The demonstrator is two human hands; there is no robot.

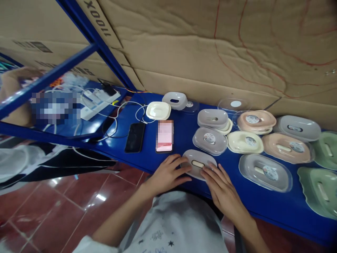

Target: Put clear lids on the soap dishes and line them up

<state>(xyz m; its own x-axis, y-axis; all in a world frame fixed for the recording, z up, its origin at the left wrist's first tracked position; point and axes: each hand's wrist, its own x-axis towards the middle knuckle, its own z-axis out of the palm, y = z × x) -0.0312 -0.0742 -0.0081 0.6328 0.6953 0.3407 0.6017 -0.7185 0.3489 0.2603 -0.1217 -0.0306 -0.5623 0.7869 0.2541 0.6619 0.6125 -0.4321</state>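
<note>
A grey oval soap dish (194, 173) lies at the front edge of the blue table, with a cream oblong piece (198, 164) in the middle of its top. My left hand (172, 172) grips its left end, fingers spread over the rim and thumb along the near side. At the opposite end, my right hand (217, 179) holds the dish with its fingers laid over the rim. Just behind it is another grey dish (218, 143) with a round label. A phone with a lit screen (164, 137) lies beyond my left hand.
To the right are several similar dishes: a cream one (243, 143), a peach one (286, 149), a grey one (259, 170) and a green one (319, 196). A dark phone (134, 137), white cables and a power strip (96, 105) lie left. Another person's arm (15, 95) shows beyond the blue frame (50, 79).
</note>
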